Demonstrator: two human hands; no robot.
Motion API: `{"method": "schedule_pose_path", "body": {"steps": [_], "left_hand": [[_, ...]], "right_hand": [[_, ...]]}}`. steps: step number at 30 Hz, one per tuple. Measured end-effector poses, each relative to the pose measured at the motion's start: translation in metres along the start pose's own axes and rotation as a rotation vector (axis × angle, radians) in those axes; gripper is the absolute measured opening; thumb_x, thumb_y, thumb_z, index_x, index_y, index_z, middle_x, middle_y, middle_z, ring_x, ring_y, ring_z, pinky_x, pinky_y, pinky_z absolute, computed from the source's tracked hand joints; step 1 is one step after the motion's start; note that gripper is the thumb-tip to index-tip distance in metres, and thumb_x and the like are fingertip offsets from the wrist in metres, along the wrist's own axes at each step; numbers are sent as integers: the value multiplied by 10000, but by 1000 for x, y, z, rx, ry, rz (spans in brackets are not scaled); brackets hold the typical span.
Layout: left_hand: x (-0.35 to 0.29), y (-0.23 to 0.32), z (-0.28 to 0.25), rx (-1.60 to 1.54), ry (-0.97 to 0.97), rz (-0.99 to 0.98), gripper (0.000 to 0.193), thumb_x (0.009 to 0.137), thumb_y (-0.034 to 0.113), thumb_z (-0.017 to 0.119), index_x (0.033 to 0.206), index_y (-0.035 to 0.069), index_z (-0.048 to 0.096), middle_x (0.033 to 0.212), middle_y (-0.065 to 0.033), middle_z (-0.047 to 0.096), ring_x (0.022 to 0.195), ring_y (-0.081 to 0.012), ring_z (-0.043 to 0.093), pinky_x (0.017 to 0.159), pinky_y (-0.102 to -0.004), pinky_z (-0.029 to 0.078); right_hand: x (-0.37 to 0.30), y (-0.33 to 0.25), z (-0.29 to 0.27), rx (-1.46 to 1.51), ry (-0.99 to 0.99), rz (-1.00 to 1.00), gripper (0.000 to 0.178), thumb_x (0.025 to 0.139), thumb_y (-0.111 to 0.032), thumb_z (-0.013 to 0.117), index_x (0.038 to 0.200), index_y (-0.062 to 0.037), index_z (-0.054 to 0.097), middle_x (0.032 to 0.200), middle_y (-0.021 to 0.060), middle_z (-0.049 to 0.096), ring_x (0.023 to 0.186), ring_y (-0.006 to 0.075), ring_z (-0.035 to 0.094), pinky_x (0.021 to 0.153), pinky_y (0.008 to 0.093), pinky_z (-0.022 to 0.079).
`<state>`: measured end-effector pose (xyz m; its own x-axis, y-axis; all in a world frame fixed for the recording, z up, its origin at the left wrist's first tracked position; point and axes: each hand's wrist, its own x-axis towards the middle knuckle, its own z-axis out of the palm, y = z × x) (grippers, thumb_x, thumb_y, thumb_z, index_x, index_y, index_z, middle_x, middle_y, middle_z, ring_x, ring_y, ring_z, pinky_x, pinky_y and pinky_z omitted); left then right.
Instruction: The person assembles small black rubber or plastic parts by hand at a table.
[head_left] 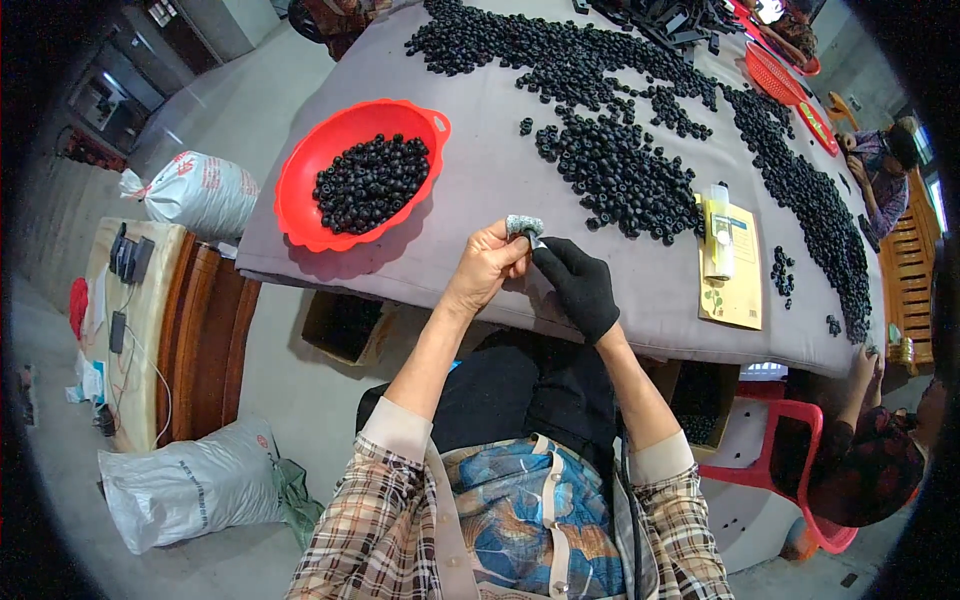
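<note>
My bare left hand (482, 264) is closed, pinching a small pale strip with a dark pattern (523, 225), cloth or paper, I cannot tell which. Against it, my right hand (578, 290), in a black glove, has its fingers pressed together; what they grip is hidden. Both hands meet above the front edge of the grey cloth-covered table (420, 262). Left of them stands a red plastic basin (298, 190) with small round black parts (370, 185) in it. A heap of the same black parts (625, 175) lies beyond my right hand.
A yellow packet (735, 290) with a clear bottle (719, 235) on it lies to the right. Co-workers (885, 165) sit along the right side, near a red chair (770, 440). White sacks (195, 485) and a side table (140, 300) stand at left; open boxes (345, 325) sit below.
</note>
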<state>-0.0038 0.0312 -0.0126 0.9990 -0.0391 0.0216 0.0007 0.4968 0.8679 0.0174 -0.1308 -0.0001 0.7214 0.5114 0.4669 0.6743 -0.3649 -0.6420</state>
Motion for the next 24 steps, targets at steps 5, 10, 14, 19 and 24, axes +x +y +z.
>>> {"method": "schedule_pose_path", "body": {"steps": [5, 10, 14, 19, 24], "left_hand": [[-1, 2, 1, 29, 22, -4, 156, 851, 76, 548, 987, 41, 615, 667, 28, 545, 541, -30, 460, 473, -161, 348], [-1, 4, 1, 21, 4, -2, 159, 853, 77, 545, 988, 34, 617, 662, 33, 545, 531, -25, 457, 471, -160, 351], [-2, 2, -1, 42, -1, -2, 165, 854, 78, 540, 993, 34, 617, 659, 34, 547, 528, -22, 458, 469, -156, 349], [1, -2, -3, 28, -18, 0, 178, 852, 84, 565, 1013, 20, 605, 685, 23, 577, 519, -21, 471, 472, -141, 371], [-3, 4, 0, 77, 3, -25, 159, 850, 77, 551, 986, 31, 618, 648, 30, 559, 519, -19, 467, 466, -143, 361]], "right_hand": [[0, -5, 1, 222, -30, 260, 245, 848, -249, 555, 1022, -86, 609, 902, 103, 650, 798, 243, 640, 684, 312, 486], [2, -11, 0, 304, -17, 380, 254, 849, -264, 555, 1027, -93, 613, 904, 111, 650, 809, 233, 643, 684, 303, 484], [3, -12, 0, 301, -20, 382, 255, 850, -269, 551, 1032, -100, 610, 900, 109, 650, 806, 242, 641, 679, 306, 484], [2, -6, -3, 217, -62, 295, 258, 853, -268, 543, 1036, -95, 601, 897, 107, 646, 797, 246, 638, 669, 306, 480], [6, -10, -5, 257, -96, 288, 226, 859, -175, 530, 1043, -62, 598, 954, 95, 634, 820, 196, 621, 698, 279, 477]]}}
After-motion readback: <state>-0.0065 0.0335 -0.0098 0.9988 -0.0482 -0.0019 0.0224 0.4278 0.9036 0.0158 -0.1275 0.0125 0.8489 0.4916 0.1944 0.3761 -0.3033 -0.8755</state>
